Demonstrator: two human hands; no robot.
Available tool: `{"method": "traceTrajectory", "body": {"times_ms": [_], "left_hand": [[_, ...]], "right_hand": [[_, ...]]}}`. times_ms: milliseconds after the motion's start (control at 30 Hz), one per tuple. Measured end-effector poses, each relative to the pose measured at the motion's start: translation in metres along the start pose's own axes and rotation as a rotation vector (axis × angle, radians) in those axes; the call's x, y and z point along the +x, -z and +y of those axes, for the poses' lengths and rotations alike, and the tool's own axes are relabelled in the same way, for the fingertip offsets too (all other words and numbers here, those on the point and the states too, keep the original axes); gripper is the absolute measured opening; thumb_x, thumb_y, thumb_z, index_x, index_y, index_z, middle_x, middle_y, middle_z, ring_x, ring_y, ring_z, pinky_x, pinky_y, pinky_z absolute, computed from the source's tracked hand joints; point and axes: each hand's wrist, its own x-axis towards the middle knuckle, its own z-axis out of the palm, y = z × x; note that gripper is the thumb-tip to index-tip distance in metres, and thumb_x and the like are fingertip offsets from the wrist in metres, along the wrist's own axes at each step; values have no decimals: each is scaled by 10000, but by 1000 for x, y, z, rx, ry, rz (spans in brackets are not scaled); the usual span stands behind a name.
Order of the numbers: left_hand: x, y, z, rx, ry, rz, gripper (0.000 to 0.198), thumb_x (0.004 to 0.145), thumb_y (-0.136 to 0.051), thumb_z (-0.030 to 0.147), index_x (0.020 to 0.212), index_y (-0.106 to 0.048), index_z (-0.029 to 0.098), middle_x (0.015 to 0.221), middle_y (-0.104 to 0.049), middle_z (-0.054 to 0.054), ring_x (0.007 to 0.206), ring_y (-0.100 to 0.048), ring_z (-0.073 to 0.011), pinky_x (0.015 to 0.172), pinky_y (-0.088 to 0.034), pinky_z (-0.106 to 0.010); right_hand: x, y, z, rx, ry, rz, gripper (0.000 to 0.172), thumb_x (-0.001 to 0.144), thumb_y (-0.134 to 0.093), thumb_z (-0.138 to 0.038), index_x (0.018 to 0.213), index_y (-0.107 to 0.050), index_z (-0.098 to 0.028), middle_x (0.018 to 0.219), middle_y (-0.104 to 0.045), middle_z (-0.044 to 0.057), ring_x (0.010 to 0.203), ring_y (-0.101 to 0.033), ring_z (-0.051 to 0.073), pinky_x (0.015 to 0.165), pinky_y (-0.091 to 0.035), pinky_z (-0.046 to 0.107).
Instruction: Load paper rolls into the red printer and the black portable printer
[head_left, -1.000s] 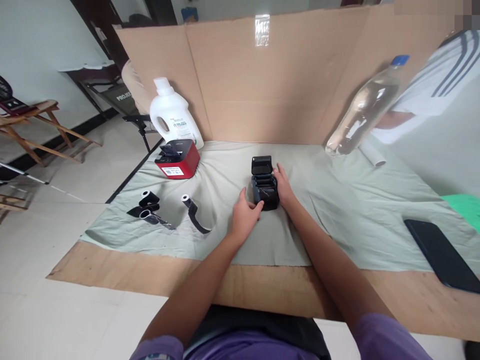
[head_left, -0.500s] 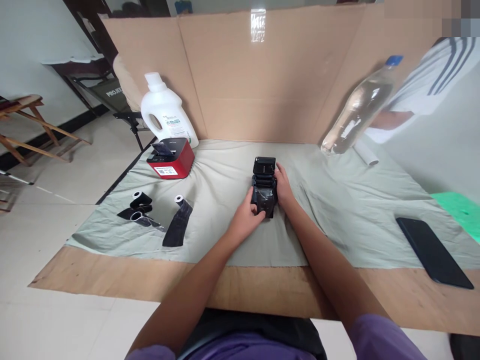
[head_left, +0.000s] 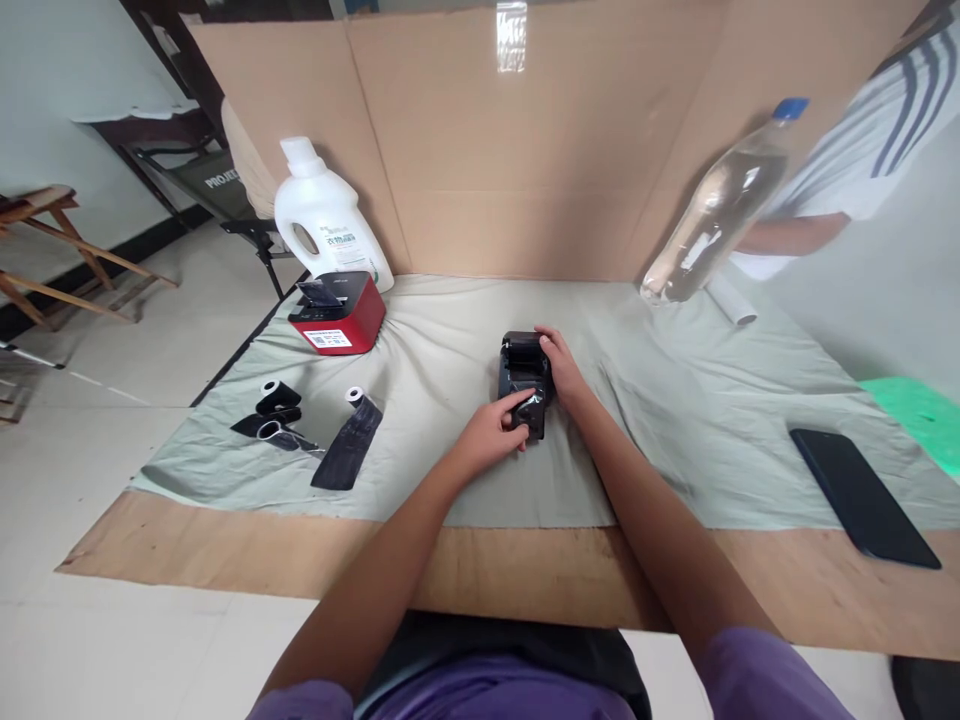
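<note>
Here, left hand (head_left: 489, 437) and right hand (head_left: 559, 366) clasp black printer (head_left: 520, 360).

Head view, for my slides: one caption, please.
Left hand and right hand hold a black printer on the cloth, rolls at left.

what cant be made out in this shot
Head view: front and inside of the black printer, covered by the left hand and right hand.
Head view: label text on the white jug, too small.
Head view: other person's sleeve, cut off by the right edge.

Small black printer (head_left: 523, 375), upright on green cloth, mid-table
</note>
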Motion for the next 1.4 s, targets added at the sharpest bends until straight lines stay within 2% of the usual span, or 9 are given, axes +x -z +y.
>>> {"method": "traceTrajectory", "body": {"times_ms": [167, 367, 567, 733, 900, 1033, 1167, 1300, 1400], "left_hand": [[1, 2, -5, -6, -4, -23, 720, 803, -587, 162, 1515, -503, 223, 642, -700, 17, 624, -662, -151, 667, -505, -250], [4, 1, -10, 15, -11, -30, 703, 810, -580, 167, 1507, -514, 227, 640, -709, 15, 626, -674, -155, 679, -522, -259], [5, 2, -10, 63, -47, -15, 671, 812, -576, 154, 1478, -548, 223, 629, -703, 25, 625, -667, -143, 724, -528, -261], [4, 2, -9, 80, -69, -22, 651, 814, -577, 151, 1462, -564, 216, 633, -698, 26, 619, -661, -135, 719, -525, -254], [5, 4, -10, 60, -95, -20, 597, 861, -589, 223, 1457, -573, 193, 645, -698, 16, 545, -589, -115, 619, -487, -232], [5, 8, -10, 41, -152, 140, 529, 928, -559, 349, 1429, -606, 189, 630, -653, 31, 562, -582, -117, 626, -497, -239], [4, 15, -8, 100, -190, 346, 534, 977, -499, 400, 1455, -575, 174, 617, -624, 34, 564, -552, -126, 645, -508, -251], [22, 29, -11, 181, -210, 551, 424, 973, -523, 371, 1302, -687, 159, 962, -730, -70, 706, -615, -133, 750, -530, -265], [50, 40, -12, 190, -79, 521, 463, 972, -552, 417, 1339, -656, 155, 1024, -714, -89, 650, -608, -116, 695, -530, -260]], "right_hand": [[-4, 5, -7, -70, -20, -101, 437, 790, -611, -438, 1190, -593, -262, 1209, -604, 46, 1193, -539, 249, 1103, -423, 432], [-2, 12, -19, -128, -127, -218, 530, 761, -647, -367, 1279, -583, -270, 1352, -567, 57, 1249, -525, 263, 1121, -410, 451], [-4, 3, -19, -177, -181, -95, 653, 741, -649, -314, 1380, -533, -243, 1397, -532, 103, 1253, -531, 274, 1092, -448, 453], [-9, -6, -21, -262, -202, 13, 713, 746, -643, -307, 1438, -502, -204, 1476, -473, 139, 1332, -490, 280, 1152, -392, 440], [-9, -2, -28, -227, -286, 17, 741, 744, -664, -335, 1450, -488, -194, 1390, -576, 138, 1203, -596, 268, 1046, -483, 408], [-7, 12, -35, -233, -348, -18, 596, 759, -665, -362, 1333, -595, -218, 1193, -697, 109, 1003, -666, 258, 846, -547, 367], [-8, 33, -42, -267, -371, -114, 502, 724, -649, -270, 1221, -671, -206, 935, -743, 81, 773, -664, 238, 654, -518, 328], [-10, 53, -45, -338, -221, -416, 729, 609, -740, -194, 1328, -634, -257, 1066, -735, 73, 834, -685, 244, 720, -536, 318], [-15, 55, -42, -486, -146, -503, 1040, 502, -849, -232, 1480, -495, -250, 1255, -668, 121, 1011, -685, 310, 832, -550, 364]]}}
